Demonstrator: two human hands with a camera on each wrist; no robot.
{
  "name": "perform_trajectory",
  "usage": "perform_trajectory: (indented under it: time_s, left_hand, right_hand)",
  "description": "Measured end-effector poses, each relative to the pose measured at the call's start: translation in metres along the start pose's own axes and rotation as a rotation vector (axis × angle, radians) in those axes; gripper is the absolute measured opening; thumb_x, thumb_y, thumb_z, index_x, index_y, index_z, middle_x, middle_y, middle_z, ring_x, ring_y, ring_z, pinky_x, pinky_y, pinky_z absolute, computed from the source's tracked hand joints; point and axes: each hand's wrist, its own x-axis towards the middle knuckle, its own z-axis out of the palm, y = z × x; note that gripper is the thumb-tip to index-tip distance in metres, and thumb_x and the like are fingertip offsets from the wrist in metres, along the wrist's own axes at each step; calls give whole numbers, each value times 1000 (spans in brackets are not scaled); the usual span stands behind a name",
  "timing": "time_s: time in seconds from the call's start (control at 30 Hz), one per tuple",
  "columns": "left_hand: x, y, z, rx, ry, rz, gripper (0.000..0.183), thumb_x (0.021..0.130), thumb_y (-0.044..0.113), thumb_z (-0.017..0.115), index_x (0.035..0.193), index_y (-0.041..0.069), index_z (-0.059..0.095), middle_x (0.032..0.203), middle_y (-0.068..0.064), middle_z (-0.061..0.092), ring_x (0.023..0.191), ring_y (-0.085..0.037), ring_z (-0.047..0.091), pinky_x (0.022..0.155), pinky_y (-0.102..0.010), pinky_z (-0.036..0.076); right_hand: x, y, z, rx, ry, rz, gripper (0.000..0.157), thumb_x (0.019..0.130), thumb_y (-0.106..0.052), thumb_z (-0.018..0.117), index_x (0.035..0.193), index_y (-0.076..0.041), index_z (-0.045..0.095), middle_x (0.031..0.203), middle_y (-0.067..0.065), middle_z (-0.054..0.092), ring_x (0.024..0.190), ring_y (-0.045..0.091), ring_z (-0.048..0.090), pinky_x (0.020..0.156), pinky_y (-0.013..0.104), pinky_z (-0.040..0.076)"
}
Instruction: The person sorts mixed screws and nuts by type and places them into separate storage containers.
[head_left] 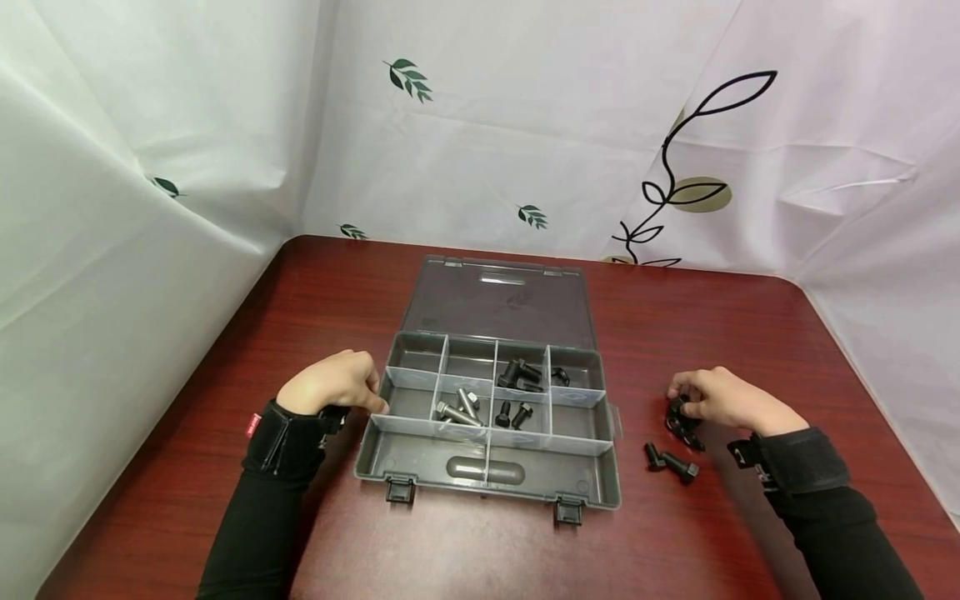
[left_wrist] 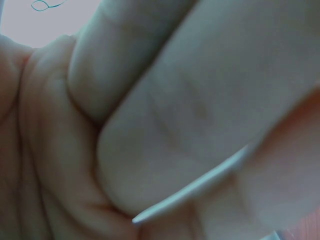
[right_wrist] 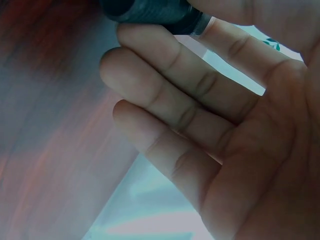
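A grey plastic organizer box (head_left: 551, 477) lies on the table with its lid (head_left: 498, 300) folded back. My left hand (head_left: 333, 383) grips the box's left wall; in the left wrist view its fingers (left_wrist: 150, 115) are curled toward the palm. To the right of the box, my right hand (head_left: 720, 400) pinches a small black metal fastener (right_wrist: 150, 12), mostly cut off in the right wrist view, so its exact kind is unclear. Just below those fingertips lies a pile of shiny black fasteners (head_left: 684, 433). Two black bolts (head_left: 678, 467) rest nearer the front.
Silver bolts (head_left: 459, 412) lie in one middle compartment. Black bolts (head_left: 517, 375) occupy two others, and a curved black piece (head_left: 560, 377) sits at the back right. Two black latches (head_left: 567, 511) project at the front. White patterned sheeting (head_left: 480, 150) surrounds the reddish table (head_left: 660, 317).
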Motion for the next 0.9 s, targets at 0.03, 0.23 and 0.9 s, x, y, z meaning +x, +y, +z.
perform_trajectory:
  time_s: [0.03, 0.23, 0.9]
  left_hand:
    - [0, 0, 0, 0, 0, 2, 39, 73, 31, 72, 52, 19, 41, 51, 8, 30, 51, -10, 30, 53, -27, 28]
    - [0, 0, 0, 0, 0, 7, 38, 73, 31, 72, 52, 19, 43, 51, 8, 31, 51, -11, 31, 53, -27, 29]
    - [-1, 0, -1, 5, -4, 10, 39, 73, 29, 72, 52, 19, 42, 50, 9, 29, 50, -9, 27, 51, -26, 26]
  right_hand:
    - [0, 0, -1, -4, 3, 1, 16, 83, -11, 61, 99, -9, 61, 77, -6, 52, 64, 7, 46, 57, 30, 39]
    - [2, -2, -7, -14, 16, -7, 16, 84, -9, 60, 100, -7, 61, 75, -6, 50, 62, 6, 44, 56, 29, 39]
    - [14, -24, -32, -15, 49, -86, 19, 83, -5, 58, 102, -2, 61, 76, -6, 52, 60, 4, 44, 56, 29, 40]
